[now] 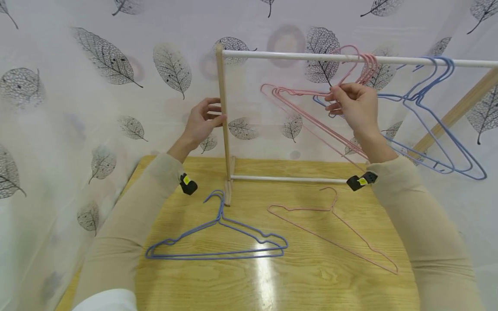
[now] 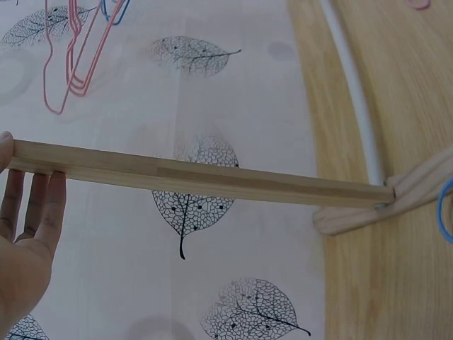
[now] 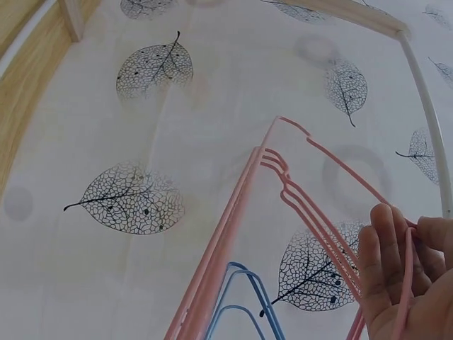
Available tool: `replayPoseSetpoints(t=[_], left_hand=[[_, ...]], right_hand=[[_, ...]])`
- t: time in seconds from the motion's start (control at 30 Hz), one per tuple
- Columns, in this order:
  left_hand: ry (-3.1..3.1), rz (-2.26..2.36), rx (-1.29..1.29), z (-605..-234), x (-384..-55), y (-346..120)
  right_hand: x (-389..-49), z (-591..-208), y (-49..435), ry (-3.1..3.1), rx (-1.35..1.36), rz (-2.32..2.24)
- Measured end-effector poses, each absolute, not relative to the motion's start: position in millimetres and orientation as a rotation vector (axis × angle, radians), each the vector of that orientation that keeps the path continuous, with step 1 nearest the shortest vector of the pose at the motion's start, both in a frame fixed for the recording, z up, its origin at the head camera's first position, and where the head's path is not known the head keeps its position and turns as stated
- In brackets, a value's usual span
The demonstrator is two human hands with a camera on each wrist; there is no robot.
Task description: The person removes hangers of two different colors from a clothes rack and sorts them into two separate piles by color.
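My left hand (image 1: 203, 123) holds the wooden upright post (image 1: 226, 151) of a small clothes rack, thumb on the near side and fingers behind. In the left wrist view the fingertips show against the post's edge. With thumb and fingers, my right hand (image 1: 359, 103) pinches a pink wire clothes hanger (image 3: 349, 168) near its neck. This hanger's hook curves over the white top rod (image 1: 272, 55). Several more pink hangers (image 1: 371, 65) hang just beside it, partly hidden by the hand. Farther right, several blue hangers (image 1: 451, 65) hang on the same rod.
Two overlapping blue hangers (image 1: 214, 258) lie on the wooden table (image 1: 334, 289), near the rack's left foot. A single pink hanger (image 1: 303, 210) lies to their right. A white lower rod (image 1: 288, 178) runs along the rack's base. Behind hangs a leaf-printed sheet (image 1: 171, 26).
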State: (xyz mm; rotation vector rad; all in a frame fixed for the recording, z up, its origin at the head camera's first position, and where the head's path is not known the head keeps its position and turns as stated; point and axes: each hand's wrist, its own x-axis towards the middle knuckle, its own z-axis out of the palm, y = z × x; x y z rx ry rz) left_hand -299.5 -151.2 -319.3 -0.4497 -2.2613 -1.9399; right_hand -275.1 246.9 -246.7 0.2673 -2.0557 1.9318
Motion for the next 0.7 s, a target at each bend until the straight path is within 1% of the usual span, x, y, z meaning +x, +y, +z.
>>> replayPoseSetpoints(t=[0.2,0.4,0.7], left_hand=[[-2.264,-1.940,-0.436,-318.9,-299.0,-151.5],[-2.267,-1.936,-0.434,-318.9,-298.7,-151.4],[-2.273,-1.925,-0.440,-319.3,-298.8,-152.1]], right_hand=[[-267.0,-242.2,249.9,-1.963,0.320,1.993],[-251.2,-245.9,253.7,-1.958,0.327,2.030],[-224.4,-264.8,256.9,-1.991,0.399,2.018]])
